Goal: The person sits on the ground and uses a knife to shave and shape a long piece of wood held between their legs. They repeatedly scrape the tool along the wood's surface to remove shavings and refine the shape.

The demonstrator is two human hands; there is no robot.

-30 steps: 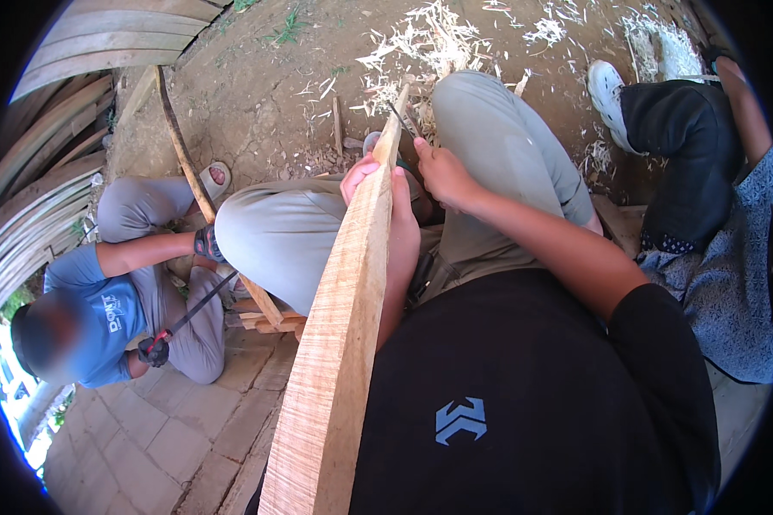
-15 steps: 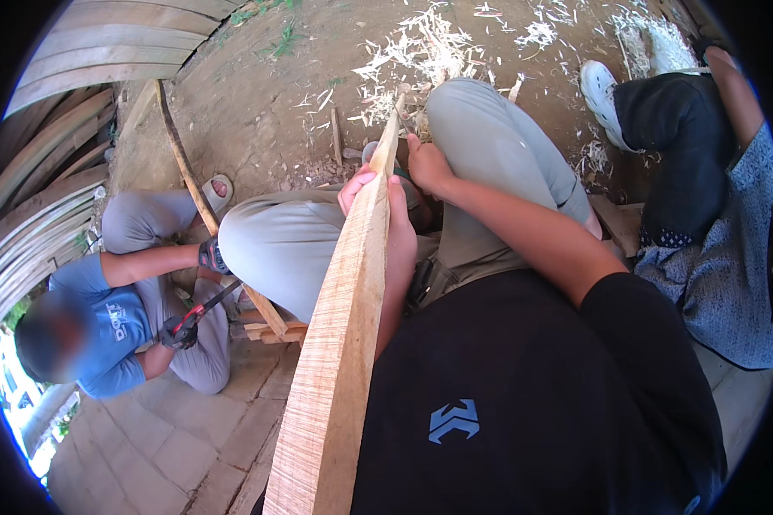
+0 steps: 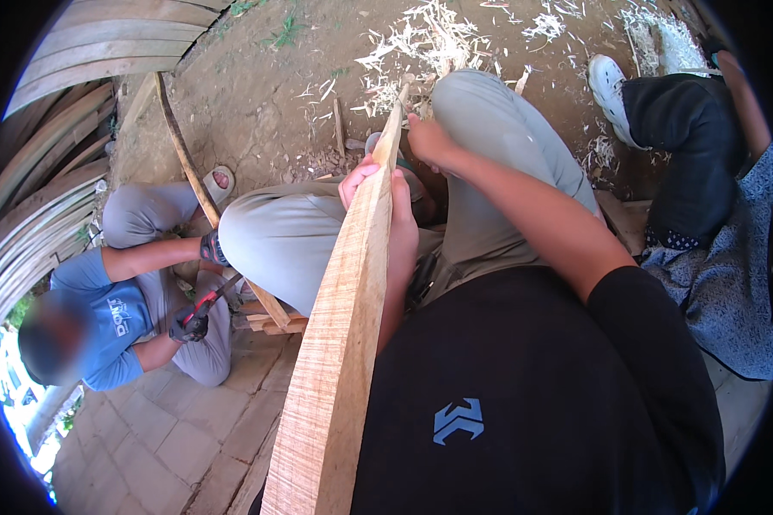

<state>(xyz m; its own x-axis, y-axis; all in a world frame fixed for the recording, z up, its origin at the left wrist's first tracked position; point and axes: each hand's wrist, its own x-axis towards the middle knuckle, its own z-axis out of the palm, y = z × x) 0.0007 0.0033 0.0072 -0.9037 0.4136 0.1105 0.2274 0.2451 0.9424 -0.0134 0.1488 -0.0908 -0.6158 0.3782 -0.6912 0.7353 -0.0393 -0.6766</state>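
Observation:
A long squared wooden beam slants away from beside my torso, narrowing to a carved tip between my knees. My left hand wraps round it from below, fingers on its left edge and thumb on its right. Close to the beam's tip, my right hand is closed on a knife; only a thin dark bit of it shows, and its handle is hidden in the fist.
Pale wood shavings litter the dirt ahead. To the left a gloved co-worker holds a red-handled tool against a long stick. Stacked boards stand beyond. Another person's leg is at right.
My right hand, still closed, has shifted very slightly near the beam's tip. My left hand keeps its hold. The co-worker's red-handled tool has moved slightly.

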